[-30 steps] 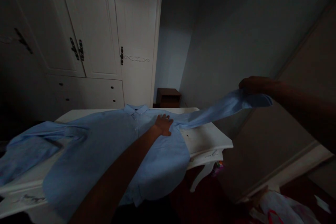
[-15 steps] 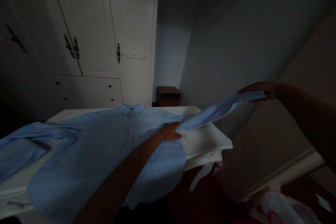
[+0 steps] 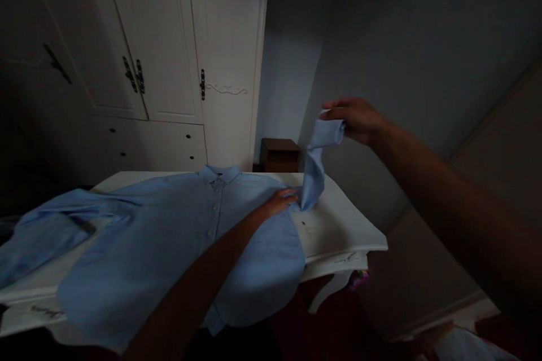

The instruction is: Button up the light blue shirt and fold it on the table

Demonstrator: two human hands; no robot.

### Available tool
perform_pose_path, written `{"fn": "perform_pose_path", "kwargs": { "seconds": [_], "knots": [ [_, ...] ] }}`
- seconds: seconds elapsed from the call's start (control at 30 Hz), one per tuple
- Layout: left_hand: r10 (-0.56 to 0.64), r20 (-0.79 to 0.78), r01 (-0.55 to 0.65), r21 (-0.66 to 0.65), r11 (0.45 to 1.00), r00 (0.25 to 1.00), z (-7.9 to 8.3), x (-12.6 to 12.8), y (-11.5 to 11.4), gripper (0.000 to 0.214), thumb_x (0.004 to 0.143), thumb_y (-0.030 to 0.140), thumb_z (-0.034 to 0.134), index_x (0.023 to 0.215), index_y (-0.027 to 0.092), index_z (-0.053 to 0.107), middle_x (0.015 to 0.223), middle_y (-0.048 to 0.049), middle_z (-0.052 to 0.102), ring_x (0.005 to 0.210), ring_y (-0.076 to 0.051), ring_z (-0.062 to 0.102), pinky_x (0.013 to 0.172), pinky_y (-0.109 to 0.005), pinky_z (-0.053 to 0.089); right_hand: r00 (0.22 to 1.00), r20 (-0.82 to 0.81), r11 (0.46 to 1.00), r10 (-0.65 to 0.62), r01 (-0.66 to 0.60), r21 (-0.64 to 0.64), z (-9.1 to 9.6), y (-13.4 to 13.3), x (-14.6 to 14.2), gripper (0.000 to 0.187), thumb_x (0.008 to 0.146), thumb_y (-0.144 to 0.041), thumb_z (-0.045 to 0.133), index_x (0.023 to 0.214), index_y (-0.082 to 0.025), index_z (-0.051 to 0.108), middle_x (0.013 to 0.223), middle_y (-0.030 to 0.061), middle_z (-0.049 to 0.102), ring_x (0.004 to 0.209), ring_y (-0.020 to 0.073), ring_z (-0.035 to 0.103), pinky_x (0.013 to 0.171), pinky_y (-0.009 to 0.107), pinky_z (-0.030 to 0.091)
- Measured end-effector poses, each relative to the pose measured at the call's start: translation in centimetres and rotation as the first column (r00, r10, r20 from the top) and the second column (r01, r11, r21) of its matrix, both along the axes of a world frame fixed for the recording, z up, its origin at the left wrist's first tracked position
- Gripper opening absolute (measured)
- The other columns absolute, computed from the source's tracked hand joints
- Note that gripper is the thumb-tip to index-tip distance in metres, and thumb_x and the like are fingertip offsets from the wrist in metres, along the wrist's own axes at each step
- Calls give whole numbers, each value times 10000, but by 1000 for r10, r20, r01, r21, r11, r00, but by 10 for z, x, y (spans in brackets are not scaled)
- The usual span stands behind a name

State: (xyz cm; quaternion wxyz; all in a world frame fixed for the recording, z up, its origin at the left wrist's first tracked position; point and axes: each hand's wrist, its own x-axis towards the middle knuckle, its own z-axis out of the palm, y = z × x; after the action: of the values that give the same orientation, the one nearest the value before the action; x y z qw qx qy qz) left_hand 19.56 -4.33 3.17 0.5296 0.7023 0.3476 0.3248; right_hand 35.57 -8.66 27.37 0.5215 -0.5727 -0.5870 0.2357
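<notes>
While left hand [image 3: 280, 203] lies open on shirt [image 3: 169, 231], right grip [image 3: 358, 119] is closed on raised sleeve [image 3: 313, 175]; shirt spread unfolded on worktop [image 3: 345, 225], other sleeve [image 3: 48, 231] lying loose.

Head-worn view, forward and down

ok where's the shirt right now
In the head view, the blue shirt lies across the white table, mostly left of centre, with the left hand on it and the right hand holding up one sleeve.
</notes>
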Motion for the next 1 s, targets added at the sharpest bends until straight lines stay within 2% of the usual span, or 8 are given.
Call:
{"fn": "perform_pose_path", "kwargs": {
  "seconds": [0.13,0.33,0.47,0.57,0.63,0.7,0.8,1.0],
  "knots": [
    [182,146,-162,-139,977,972,34,-68,-3,491,949,403,261,1203,96,549,1119,-139,674,1083,-287,619,861,-420,512,913,239,935,330,-351,51,-52,2,-96,360,662,-40,727,987,-154,623,821,-25,616,697,105,608,699,278,514],
    [255,275,-40,-604,796,927,38,-195,-60,664,756,739,489,1056,165,635,739,-80,679,693,-254,680,596,-368,536,763,381,836,522,-546,-52,-162,-24,-202,326,683,-29,672,966,-180,612,994,20,675,972,184,636,888,348,488],
    [263,261,-69,-576,815,929,18,-220,-99,510,675,447,768,1104,200,640,831,-64,709,747,-228,689,577,-276,503,684,263,729,681,-668,-149,-206,-43,-223,267,773,-175,704,1026,-176,618,1018,49,696,976,207,652,867,350,500],
    [392,286,-216,-495,842,874,10,-222,-114,570,590,224,818,1130,195,636,910,-56,720,770,-193,680,615,-237,500,554,185,577,812,-808,-116,-217,-51,-208,337,835,-308,676,1147,-211,595,1158,58,658,1086,199,618,930,349,478],
    [478,330,-282,-495,822,814,7,-225,-120,626,574,168,790,1175,195,618,959,-59,720,781,-198,680,632,-250,515,524,93,532,846,-842,-91,-220,-54,-186,374,884,-367,609,1226,-225,554,1231,83,621,1145,202,593,921,355,496],
    [562,390,-319,-534,783,729,3,-232,-128,664,564,157,756,1208,202,602,998,-62,716,821,-229,685,644,-284,539,598,88,604,797,-794,-71,-224,-54,-155,407,899,-388,581,1272,-237,520,1264,102,597,1167,211,580,903,375,520],
    [708,429,-374,-631,679,562,-8,-244,-144,649,543,161,716,1181,238,621,999,-42,718,901,-274,684,687,-341,571,756,389,820,527,-572,0,-239,-48,-103,446,890,-315,581,1323,-252,491,1354,113,528,1256,234,501,1064,475,405],
    [866,256,-497,-733,464,430,-46,-264,-179,256,555,220,639,793,302,684,759,-12,705,932,-316,671,699,-417,587,719,667,961,196,-275,14,-289,-29,-37,690,798,-350,637,1422,-179,398,1457,177,395,1367,331,351,1110,555,329]
  ]
}}
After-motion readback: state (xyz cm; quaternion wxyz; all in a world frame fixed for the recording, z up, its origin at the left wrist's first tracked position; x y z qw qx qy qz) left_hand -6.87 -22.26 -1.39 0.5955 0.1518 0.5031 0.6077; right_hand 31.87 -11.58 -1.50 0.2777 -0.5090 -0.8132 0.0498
